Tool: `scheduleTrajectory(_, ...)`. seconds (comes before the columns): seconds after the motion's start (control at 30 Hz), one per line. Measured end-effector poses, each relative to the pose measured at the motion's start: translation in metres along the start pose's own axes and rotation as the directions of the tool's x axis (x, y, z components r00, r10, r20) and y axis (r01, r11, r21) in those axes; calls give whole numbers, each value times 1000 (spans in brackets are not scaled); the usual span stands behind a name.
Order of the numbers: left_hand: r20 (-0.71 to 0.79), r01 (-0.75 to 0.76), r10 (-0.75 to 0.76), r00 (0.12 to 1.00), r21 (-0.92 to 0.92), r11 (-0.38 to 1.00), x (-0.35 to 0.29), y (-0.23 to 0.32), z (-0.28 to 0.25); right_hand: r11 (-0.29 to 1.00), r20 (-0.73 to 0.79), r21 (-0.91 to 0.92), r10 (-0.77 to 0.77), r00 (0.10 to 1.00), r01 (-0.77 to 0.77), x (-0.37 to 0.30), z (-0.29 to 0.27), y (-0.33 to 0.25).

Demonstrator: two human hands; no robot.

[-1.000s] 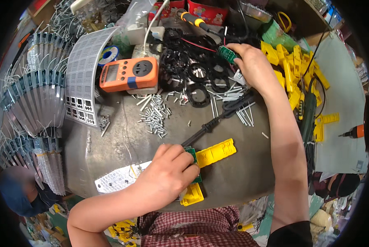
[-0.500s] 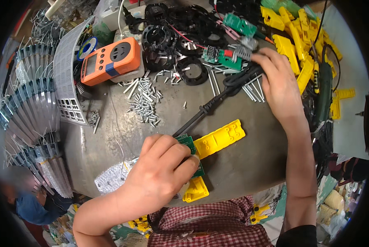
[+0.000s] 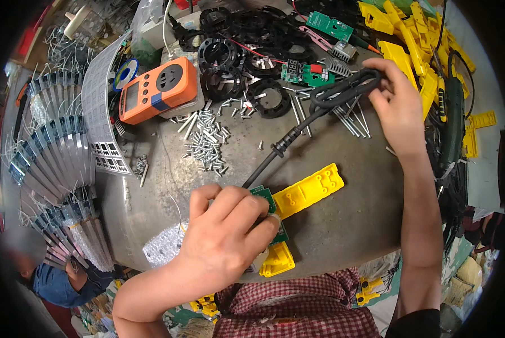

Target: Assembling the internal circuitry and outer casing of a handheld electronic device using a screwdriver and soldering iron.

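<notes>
At right, black cable [image 3: 332,100], now in fingers [image 3: 390,69]

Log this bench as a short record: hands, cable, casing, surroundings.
left hand: curled over green board; grip underneath hidden
right hand: thumb and finger at looped part of black cable
cable run: from the loop down toward the left hand
yellow casing: inside face up, beside the board
beyond left hand: loose screws, orange meter
left of left hand: bubble wrap
upper right: heaped yellow parts
</notes>
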State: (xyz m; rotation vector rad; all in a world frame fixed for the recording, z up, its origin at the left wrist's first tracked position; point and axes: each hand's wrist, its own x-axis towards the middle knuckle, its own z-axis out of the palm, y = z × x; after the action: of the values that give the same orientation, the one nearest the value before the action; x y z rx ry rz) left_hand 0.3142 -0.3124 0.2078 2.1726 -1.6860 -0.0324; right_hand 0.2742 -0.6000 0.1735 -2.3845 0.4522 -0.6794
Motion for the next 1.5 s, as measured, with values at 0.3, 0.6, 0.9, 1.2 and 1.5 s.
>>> scheduleTrajectory(0.3, -42, 11, -5, 999, 146, 989, 2, 6, -3, 956, -207, 273, -52, 977, 109, -1, -57, -19)
scheduleTrajectory(0.6, -36, -8, 15, 999, 191, 981, -4, 3, 0, 780, -2, -610, -182, 983, 143, -28, -114, 11)
scheduleTrajectory(0.9, -41, 4, 3, 999, 164, 986, -1, 4, -1, 802, 385, 300, -597, 704, 516, -120, -4, -92)
scheduleTrajectory(1.2, -83, 414, -511, 856, -483, 772, -18, -14, -18, 784, 429, 301, -620, 657, 544, -133, 22, -102)
scheduleTrajectory(1.5, 202, 601, -596, 777, -521, 606, -25, -21, -13, 780, 499, 251, -612, 613, 574, -126, 21, -109)
